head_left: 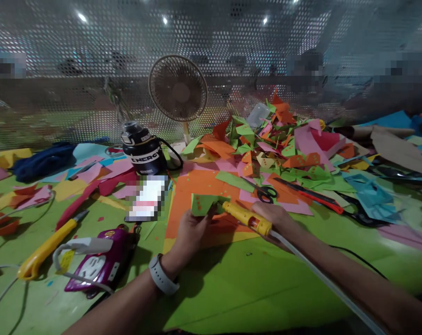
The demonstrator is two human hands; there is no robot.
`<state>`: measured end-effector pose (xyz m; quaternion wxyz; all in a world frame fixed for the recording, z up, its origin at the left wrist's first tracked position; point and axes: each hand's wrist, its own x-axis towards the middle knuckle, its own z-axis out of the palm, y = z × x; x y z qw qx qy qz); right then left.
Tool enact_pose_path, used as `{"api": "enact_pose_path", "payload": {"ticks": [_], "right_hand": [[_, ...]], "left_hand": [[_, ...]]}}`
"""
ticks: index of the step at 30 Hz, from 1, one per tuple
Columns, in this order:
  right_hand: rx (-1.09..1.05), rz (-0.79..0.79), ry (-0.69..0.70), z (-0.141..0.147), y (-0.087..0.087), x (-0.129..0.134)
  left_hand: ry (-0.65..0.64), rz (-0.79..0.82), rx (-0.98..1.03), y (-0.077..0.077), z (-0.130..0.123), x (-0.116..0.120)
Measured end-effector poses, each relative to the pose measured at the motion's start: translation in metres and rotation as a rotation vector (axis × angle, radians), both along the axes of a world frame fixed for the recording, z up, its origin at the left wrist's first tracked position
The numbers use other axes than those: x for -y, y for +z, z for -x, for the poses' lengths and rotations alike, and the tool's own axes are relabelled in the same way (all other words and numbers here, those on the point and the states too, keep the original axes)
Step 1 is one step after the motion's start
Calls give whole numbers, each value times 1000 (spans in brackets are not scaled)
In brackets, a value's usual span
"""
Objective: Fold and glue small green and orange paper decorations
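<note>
My left hand (190, 235), wearing a watch with a pale strap, pinches a folded green piece of paper (204, 204) that has small orange-looking dots near its left end. My right hand (275, 221) grips a yellow soldering iron (246, 217), a corded pen-like tool with a window in its handle. Its dark tip points left and meets or nearly meets the green paper; exact contact is hard to see. Under both hands lie orange paper sheets (183, 186). Just beyond my right hand are black-handled scissors (267, 193).
A heap of cut coloured paper (267, 144) rises at the back right, near red-and-black scissors (323, 200). A fan (179, 88), dark bottle (141, 151) and phone (148, 197) stand or lie ahead. On the left are a purple power strip (99, 265) and another yellow corded tool (46, 249).
</note>
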<state>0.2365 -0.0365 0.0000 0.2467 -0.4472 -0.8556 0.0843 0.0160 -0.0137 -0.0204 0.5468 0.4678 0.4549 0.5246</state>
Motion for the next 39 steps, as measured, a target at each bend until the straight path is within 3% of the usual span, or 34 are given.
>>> {"api": "enact_pose_path", "payload": {"ticks": [4, 9, 16, 22, 25, 28, 31, 34, 39], "right_hand": [[211, 6, 19, -8, 19, 2], [348, 199, -160, -32, 42, 6], [330, 203, -342, -97, 23, -14], [378, 277, -293, -127, 24, -21], [395, 190, -312, -115, 34, -18], [321, 73, -259, -77, 36, -15], [312, 87, -100, -28, 26, -19], [310, 154, -28, 7, 9, -29], [344, 234, -13, 24, -6, -45]], "left_hand": [[51, 22, 41, 5, 2, -5], [97, 167, 242, 3, 6, -13], [126, 197, 428, 12, 12, -16], [176, 234, 512, 17, 13, -19], [170, 274, 514, 15, 11, -18], [193, 288, 518, 15, 11, -18], [266, 269, 549, 16, 13, -21], [330, 240, 565, 15, 16, -26], [356, 272, 578, 12, 18, -31]]}}
